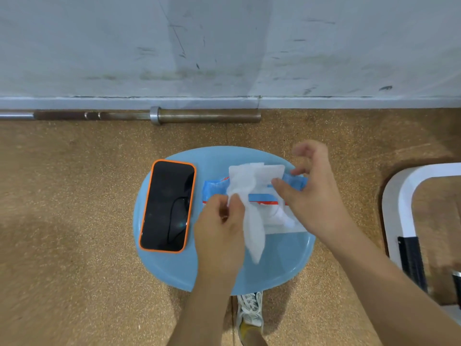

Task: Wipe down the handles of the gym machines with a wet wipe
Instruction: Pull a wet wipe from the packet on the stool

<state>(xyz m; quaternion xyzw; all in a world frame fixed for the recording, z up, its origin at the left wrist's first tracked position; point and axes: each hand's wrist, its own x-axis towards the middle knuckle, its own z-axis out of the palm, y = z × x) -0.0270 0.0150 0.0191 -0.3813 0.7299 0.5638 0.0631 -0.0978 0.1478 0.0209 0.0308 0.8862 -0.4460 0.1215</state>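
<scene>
White wipe (250, 181) rises from the pack (214, 189) on the blue stool (169, 270), pinched in your left hand (221, 224). Your right hand (313, 198), fingers loosely spread, presses the pack down. You seem to be at the fetching step, with no wiping begun. Next, pull the sheet clear while steadying the pack, then carry it to a machine handle.

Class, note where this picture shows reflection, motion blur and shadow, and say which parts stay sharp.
Head view: the phone screen carries dim reflections; head view: the right hand has motion-blurred fingers, while the left hand pinching the wet wipe looks sharper; head view: a soft shadow darkens the floor left of the stool.
</scene>
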